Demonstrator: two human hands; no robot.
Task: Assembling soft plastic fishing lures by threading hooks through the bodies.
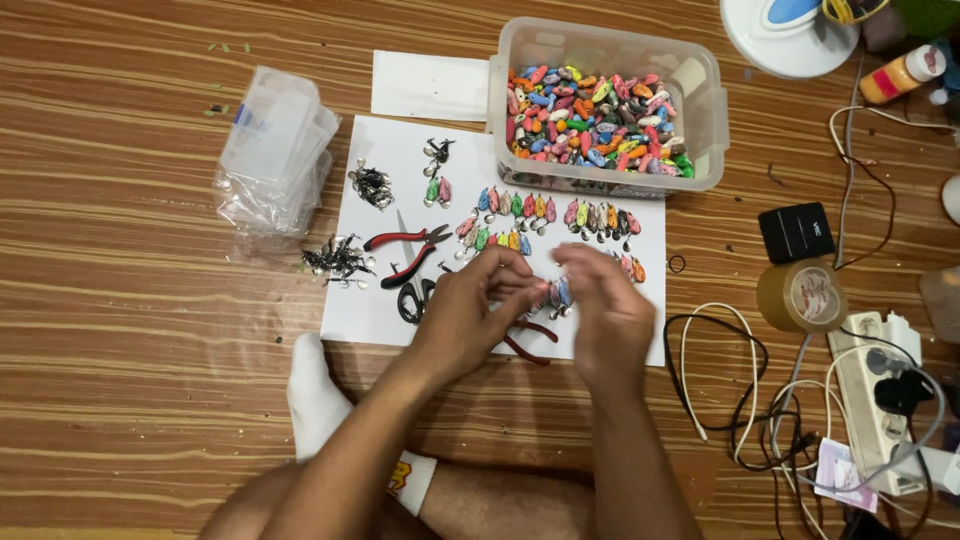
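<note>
Sitting over the white sheet (400,310), the left hand (470,310) and right hand (605,310) meet, fingers (520,272) pinched close on a small blue-and-pink lure (558,293) between them. Red-handled pliers (405,250) lie just left; a clear tub (705,120) of coloured lures stands beyond.

A wooden floor (130,330) with wavy light and dark brown grain fills the whole view. It carries an even, warm indoor light with soft shadows. No walls, windows or furniture show. At the right, a white power strip (872,385) lies among tangled black and white cables (735,375).
</note>
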